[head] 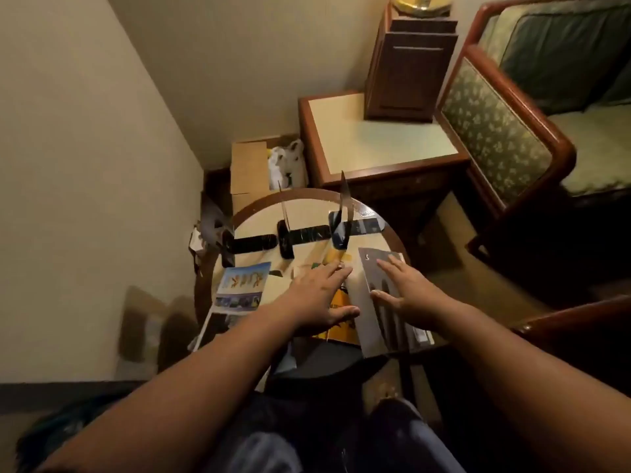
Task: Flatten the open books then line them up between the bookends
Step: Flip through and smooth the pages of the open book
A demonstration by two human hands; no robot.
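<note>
On the small round table point(307, 203) lie three books. A grey book point(379, 268) sits at the right, and my right hand point(403, 288) rests flat on it with fingers spread. A yellow book point(338, 302) lies in the middle under my left hand point(317, 298), which presses down flat on it. A blue picture book point(240, 288) lies at the left, untouched. Two thin black metal bookends point(285, 230) point(343, 216) stand upright near the table's far edge, with a gap between them.
A wooden side table point(375, 145) with a small cabinet point(409, 66) stands behind. A cardboard box point(249, 169) with a plastic bag is by the wall corner. An upholstered armchair point(505, 131) is at the right. My knees are below the table.
</note>
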